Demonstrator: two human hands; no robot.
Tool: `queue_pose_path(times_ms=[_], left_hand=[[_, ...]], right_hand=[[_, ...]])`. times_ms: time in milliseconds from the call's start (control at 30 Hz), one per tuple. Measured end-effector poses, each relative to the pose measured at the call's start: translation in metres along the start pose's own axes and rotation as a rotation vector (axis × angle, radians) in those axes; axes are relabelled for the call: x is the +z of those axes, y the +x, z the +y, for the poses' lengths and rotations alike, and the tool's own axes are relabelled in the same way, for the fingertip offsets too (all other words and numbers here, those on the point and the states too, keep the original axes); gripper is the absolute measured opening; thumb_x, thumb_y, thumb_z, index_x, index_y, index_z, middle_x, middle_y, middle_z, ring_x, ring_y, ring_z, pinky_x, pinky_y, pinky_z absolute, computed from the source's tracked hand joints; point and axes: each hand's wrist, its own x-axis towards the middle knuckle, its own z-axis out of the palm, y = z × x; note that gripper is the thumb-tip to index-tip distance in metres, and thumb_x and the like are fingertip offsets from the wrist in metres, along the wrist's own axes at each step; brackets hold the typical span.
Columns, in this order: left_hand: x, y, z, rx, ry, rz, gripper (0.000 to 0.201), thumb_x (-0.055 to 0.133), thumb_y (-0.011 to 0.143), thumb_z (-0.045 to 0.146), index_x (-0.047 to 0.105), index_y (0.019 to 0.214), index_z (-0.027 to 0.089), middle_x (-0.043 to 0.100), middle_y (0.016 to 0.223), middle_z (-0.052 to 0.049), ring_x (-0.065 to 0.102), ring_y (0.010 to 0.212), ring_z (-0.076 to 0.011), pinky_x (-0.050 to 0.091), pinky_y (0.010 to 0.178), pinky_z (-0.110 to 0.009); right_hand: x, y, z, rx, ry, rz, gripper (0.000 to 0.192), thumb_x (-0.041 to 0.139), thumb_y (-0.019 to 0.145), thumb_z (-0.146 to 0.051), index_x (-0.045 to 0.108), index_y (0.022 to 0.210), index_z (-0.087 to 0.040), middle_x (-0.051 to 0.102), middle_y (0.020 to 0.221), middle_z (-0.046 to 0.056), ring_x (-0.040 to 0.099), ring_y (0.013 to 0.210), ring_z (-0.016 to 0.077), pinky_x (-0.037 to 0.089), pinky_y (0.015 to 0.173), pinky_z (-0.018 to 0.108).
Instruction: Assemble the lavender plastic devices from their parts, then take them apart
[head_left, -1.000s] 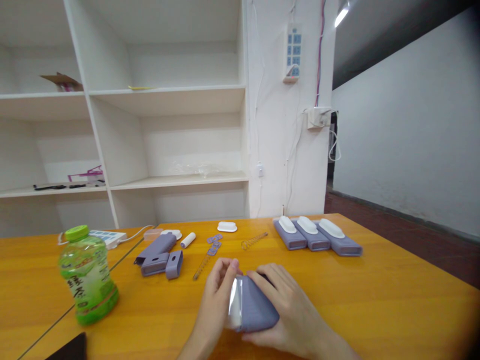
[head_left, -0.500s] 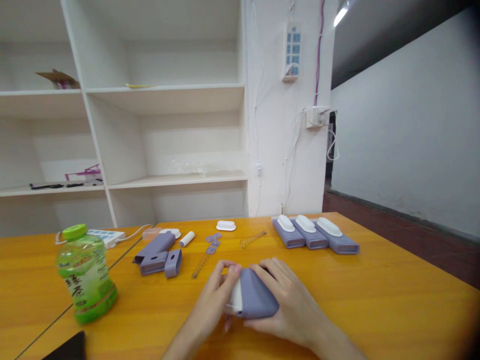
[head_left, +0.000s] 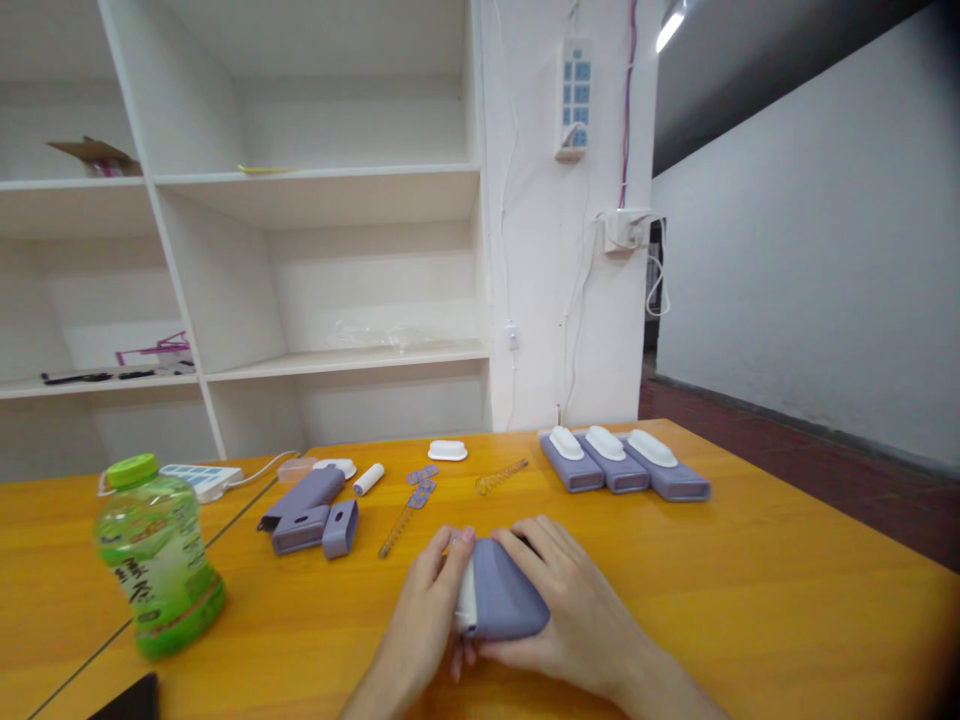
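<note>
- On the orange table (head_left: 750, 600), near its front edge, lies a purple case (head_left: 501, 603).
- Left hand (head_left: 424, 625) grip closed around its white end.
- Right hand (head_left: 581, 610) grip clasps its far side.

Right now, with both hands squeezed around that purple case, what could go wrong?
The left hand presses the white piece into the purple case, which the right hand grips; a fingertip might get pinched, or the piece might seat crooked. The loose springs and small parts lie close ahead, so a slip could perhaps scatter them. The green bottle stands near the left elbow's side.
</note>
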Motion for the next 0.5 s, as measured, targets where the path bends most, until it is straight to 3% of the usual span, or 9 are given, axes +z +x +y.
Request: queue_pose_path(times_ms=[233, 500], left_hand=[[-0.0096, 0.0032, 0.0006, -0.034, 0.015, -0.124, 0.056, 0.047, 0.084, 0.072, 0.050, 0.106, 0.021, 0.057, 0.049, 0.006, 0.053, 0.028, -0.0133, 0.031, 0.024, -0.015], [-0.0054, 0.0010, 0.0020, -0.062, 0.037, -0.096, 0.063, 0.046, 0.081, 0.076, 0.048, 0.113, 0.021, 0.056, 0.050, 0.007, 0.051, 0.028, -0.0125, 0.029, 0.025, -0.015]], right_hand=[[0.0005, -0.0010, 0.0056, -0.013, 0.042, -0.018, 0.083, 0.089, 0.061, -0.049, 0.054, 0.130, -0.020, 0.060, 0.118, 0.011, 0.056, 0.105, 0.0307, 0.048, 0.093, 0.047], [-0.0021, -0.0029, 0.0064, -0.017, 0.028, 0.006, 0.080, 0.086, 0.065, -0.049, 0.054, 0.132, -0.021, 0.060, 0.117, 0.011, 0.056, 0.104, 0.0301, 0.048, 0.093, 0.047]])
